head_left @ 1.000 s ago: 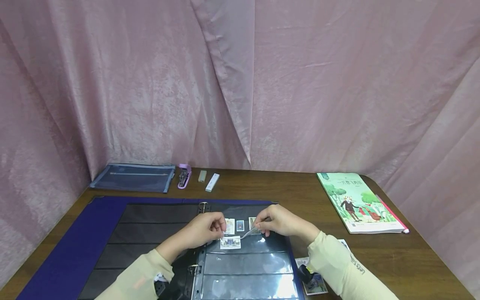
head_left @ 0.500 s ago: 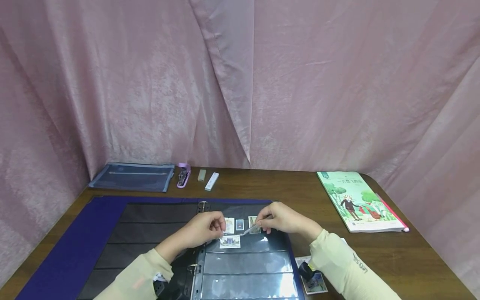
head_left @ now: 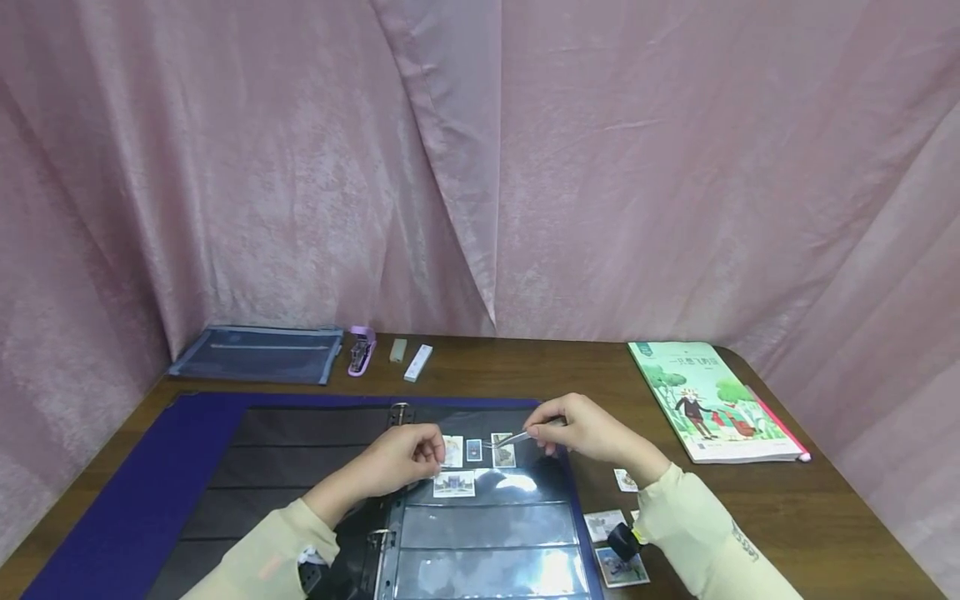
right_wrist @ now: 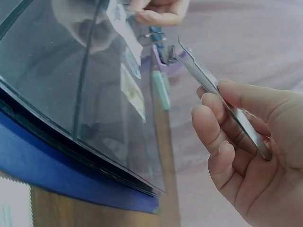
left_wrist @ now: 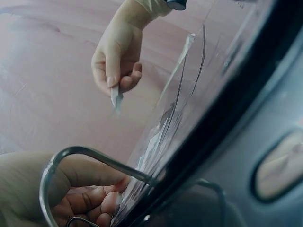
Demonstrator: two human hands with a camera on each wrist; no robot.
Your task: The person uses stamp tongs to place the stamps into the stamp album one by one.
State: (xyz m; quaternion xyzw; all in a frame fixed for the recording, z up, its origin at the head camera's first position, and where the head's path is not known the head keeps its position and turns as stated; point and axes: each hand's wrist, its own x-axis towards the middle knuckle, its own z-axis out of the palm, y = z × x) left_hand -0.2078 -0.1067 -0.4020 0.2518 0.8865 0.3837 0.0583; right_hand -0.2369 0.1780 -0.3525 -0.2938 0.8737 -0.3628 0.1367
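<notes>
My right hand (head_left: 581, 427) holds metal tweezers (right_wrist: 220, 97) with bent tips; the tips stand apart with nothing between them. They hover over the top right pocket of a stamp album (head_left: 97, 517). My left hand (head_left: 405, 458) pinches the edge of the clear pocket film by the binder ring (left_wrist: 80, 153). Along the top row lie a pale stamp (head_left: 453, 451), a small blue stamp (head_left: 474, 450) and a green-brown stamp (head_left: 503, 454). Just below them is a wide stamp (head_left: 453, 484) with a building picture, close to the left fingertips.
Loose stamps (head_left: 622, 568) lie on the table right of the album, partly behind the right sleeve. A green picture book (head_left: 712, 408) is at the right. Along the back are a blue mesh pouch (head_left: 258, 357), a purple stapler (head_left: 362, 352) and two small blocks (head_left: 418, 363).
My right hand has drawn back up and to the right, taking the tweezers' tips off the wide stamp. The left hand stays at the pocket edge.
</notes>
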